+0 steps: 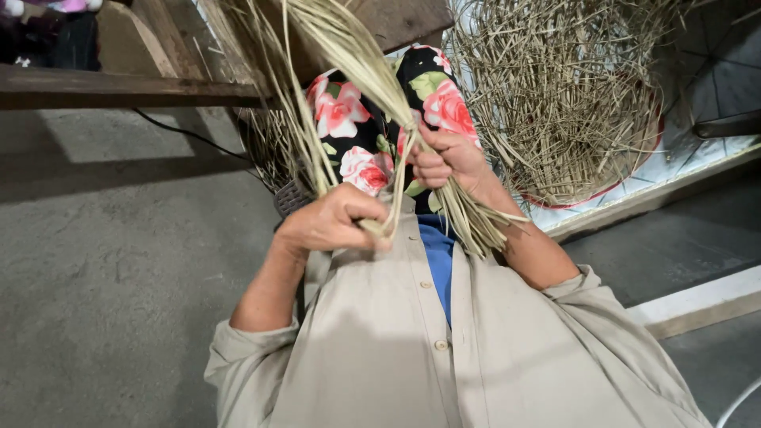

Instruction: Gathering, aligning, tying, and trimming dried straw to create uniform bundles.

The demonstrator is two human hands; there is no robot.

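Hands (329,223) (444,162) clutch dry, stringy straw strands (349,47).

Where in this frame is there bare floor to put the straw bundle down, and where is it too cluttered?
Bare concrete floor lies open on the left, bordered by the wooden beam above and the person's sleeve. A narrower strip runs right, between two pale ledges. It is crowded upper right, where the straw heap spreads, and at centre around both hands gripping the straw bundle.

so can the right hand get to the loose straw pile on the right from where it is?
Probably not freely. The right hand is closed around the bundle of dry strips, as is the left hand. The straw pile lies just beyond, with nothing between, but the hand would have to let go first.
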